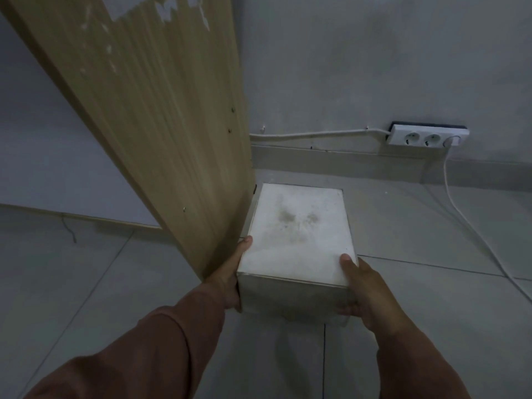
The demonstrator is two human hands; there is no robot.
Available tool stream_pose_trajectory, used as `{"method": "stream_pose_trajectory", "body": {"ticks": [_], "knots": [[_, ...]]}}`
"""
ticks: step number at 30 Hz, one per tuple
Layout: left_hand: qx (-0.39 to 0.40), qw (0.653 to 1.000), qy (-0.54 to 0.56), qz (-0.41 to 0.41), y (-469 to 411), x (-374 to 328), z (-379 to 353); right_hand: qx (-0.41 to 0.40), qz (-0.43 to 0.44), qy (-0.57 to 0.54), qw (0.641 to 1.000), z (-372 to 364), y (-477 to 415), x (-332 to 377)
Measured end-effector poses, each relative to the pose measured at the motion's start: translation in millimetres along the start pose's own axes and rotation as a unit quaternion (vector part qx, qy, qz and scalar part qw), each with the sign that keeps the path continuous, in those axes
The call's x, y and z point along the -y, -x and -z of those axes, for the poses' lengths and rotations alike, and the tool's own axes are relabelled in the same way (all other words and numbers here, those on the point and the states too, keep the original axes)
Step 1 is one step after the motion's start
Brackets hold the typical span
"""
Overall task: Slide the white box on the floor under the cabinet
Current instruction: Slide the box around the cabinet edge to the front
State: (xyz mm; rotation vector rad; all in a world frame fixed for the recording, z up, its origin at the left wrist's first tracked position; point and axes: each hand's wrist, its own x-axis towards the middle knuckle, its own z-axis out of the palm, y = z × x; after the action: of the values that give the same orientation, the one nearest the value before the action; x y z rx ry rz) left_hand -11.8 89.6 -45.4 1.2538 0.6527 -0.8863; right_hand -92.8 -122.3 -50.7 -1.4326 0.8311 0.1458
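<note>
A white box point(299, 234) with a stained lid stands on the grey tiled floor, its left side right against the wooden side panel of the cabinet point(161, 116). My left hand point(230, 275) grips the box's near left corner, thumb on the lid's edge. My right hand point(365, 295) grips the near right corner, thumb on top and fingers on the front face. The box's long side points toward the back wall.
A white double socket strip point(426, 138) hangs on the wall at the right, with a cable point(472, 223) running down over the floor. Another cable point(313, 135) runs along the wall above the skirting. Open floor tiles lie right of the box.
</note>
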Motion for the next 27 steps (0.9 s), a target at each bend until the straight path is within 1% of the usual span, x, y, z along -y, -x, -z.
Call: {"method": "stream_pose_trajectory", "body": {"ticks": [6,9,11,13,18,23,27], "knots": [[0.000,1.000,0.015,-0.026,15,-3,11,-0.002,0.019,0.001,1.000,-5,29,9],[0.039,0.998,0.011,-0.037,28,3,16,-0.032,0.029,0.003,0.999,-6,52,8],[0.064,0.997,0.005,-0.038,36,11,22,-0.046,0.043,0.023,0.998,-7,70,4],[0.075,0.997,-0.009,-0.030,54,19,29,-0.058,0.055,0.042,0.996,-9,91,-1],[0.093,0.995,-0.012,-0.016,87,43,58,-0.084,0.050,0.083,0.992,-20,149,-12],[0.106,0.994,-0.033,0.013,111,58,96,-0.094,0.037,0.067,0.993,-47,197,-34],[0.098,0.994,-0.045,0.035,125,68,124,-0.102,0.031,0.055,0.993,-69,228,-47]]}}
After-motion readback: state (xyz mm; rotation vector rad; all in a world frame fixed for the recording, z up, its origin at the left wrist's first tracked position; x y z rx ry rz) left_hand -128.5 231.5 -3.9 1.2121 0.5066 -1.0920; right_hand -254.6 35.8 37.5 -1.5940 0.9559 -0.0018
